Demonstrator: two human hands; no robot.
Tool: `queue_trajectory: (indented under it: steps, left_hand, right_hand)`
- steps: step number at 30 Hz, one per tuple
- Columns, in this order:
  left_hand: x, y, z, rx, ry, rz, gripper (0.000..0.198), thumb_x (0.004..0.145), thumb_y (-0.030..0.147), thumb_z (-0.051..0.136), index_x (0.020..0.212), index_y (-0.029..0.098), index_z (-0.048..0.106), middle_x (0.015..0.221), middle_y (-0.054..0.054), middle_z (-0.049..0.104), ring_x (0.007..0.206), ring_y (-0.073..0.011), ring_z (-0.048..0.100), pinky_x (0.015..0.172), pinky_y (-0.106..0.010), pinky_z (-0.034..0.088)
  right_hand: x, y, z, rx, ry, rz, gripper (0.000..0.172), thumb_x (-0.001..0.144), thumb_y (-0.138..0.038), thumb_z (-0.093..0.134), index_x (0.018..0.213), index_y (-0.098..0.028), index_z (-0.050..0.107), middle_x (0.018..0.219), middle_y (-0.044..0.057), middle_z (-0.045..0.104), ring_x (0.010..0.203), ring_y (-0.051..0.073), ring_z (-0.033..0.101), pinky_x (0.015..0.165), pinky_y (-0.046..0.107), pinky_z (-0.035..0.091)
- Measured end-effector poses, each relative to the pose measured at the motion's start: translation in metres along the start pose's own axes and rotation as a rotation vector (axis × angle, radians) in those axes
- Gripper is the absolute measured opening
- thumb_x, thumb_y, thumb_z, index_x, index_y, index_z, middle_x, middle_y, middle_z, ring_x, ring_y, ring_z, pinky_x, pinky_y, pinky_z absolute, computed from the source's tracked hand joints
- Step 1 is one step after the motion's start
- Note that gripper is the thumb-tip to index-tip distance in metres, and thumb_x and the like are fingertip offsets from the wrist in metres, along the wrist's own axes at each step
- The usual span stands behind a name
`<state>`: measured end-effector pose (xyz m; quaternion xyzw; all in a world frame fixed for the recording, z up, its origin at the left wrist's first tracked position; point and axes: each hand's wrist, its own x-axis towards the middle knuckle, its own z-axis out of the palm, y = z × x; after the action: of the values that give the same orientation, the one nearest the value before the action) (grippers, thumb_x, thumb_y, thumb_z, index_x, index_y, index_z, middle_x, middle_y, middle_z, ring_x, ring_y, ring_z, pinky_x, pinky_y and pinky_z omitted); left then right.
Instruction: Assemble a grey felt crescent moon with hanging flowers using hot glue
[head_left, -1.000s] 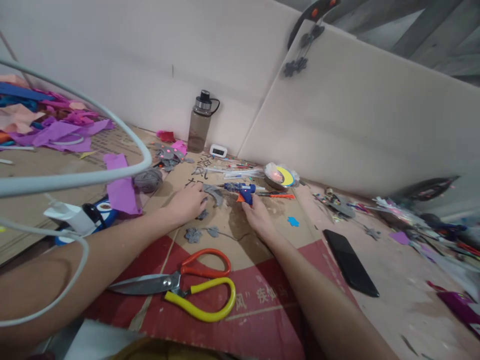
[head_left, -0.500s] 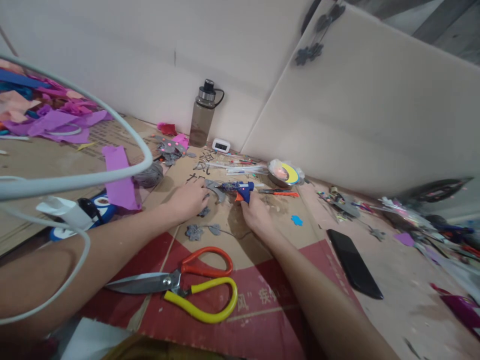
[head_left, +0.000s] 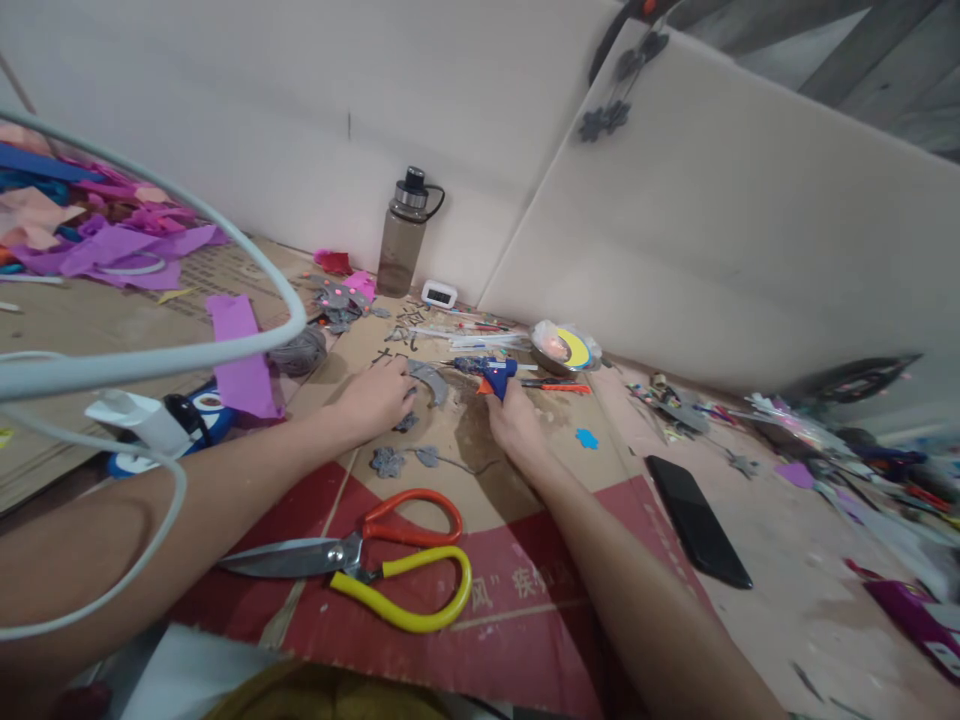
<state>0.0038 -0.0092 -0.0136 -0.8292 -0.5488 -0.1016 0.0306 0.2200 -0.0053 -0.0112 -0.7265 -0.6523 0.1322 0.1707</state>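
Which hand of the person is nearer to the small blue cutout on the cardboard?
Right. The right hand, holding the glue gun, is to the left of the blue cutout; the left hand is farther left, at the grey crescent piece.

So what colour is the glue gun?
The glue gun is blue with an orange trigger, best seen in the head view.

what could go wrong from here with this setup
The glue gun in the right hand points toward the left hand, so a slip might burn it if the tip is hot. The scissors lie with their blade end toward the left forearm, which could get nicked if it drifts back.
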Motion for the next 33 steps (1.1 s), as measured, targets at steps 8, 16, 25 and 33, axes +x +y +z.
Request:
queue_trajectory:
  steps: [8,16,25,33]
  left_hand:
    - [0.001,-0.002,0.001,-0.005,0.001,0.011,0.035,0.089,0.032,0.042,0.107,0.02,0.069,0.102,-0.011,0.058,0.095,-0.0233,0.055,0.083,-0.034,0.044]
    - [0.0,-0.001,0.001,0.004,0.016,0.025,0.035,0.089,0.032,0.041,0.105,0.019,0.07,0.1,-0.011,0.058,0.094,-0.0241,0.055,0.081,-0.035,0.045]
    - [0.001,-0.002,0.002,0.0,0.013,0.025,0.035,0.088,0.032,0.043,0.105,0.018,0.07,0.101,-0.011,0.059,0.095,-0.0239,0.055,0.084,-0.035,0.043]
    - [0.0,0.0,-0.002,-0.01,0.006,0.018,0.035,0.088,0.03,0.042,0.106,0.019,0.07,0.101,-0.011,0.059,0.096,-0.0239,0.055,0.085,-0.035,0.043]
  right_hand:
    - [-0.011,-0.012,0.0,-0.076,-0.064,-0.016,0.025,0.089,-0.022,0.038,0.109,-0.014,0.05,0.099,0.018,0.066,0.1,0.03,0.062,0.094,0.044,0.036]
    - [-0.001,0.004,-0.001,-0.002,-0.019,0.001,0.028,0.088,-0.023,0.037,0.111,-0.013,0.049,0.105,0.018,0.065,0.105,0.03,0.06,0.095,0.045,0.037]
    - [-0.008,-0.008,0.0,-0.045,-0.058,-0.038,0.024,0.089,-0.025,0.039,0.108,-0.014,0.05,0.101,0.016,0.066,0.101,0.029,0.062,0.094,0.043,0.038]
    - [0.003,0.0,-0.001,-0.037,-0.013,0.016,0.026,0.089,-0.023,0.037,0.11,-0.013,0.048,0.105,0.018,0.065,0.103,0.031,0.061,0.095,0.047,0.037]
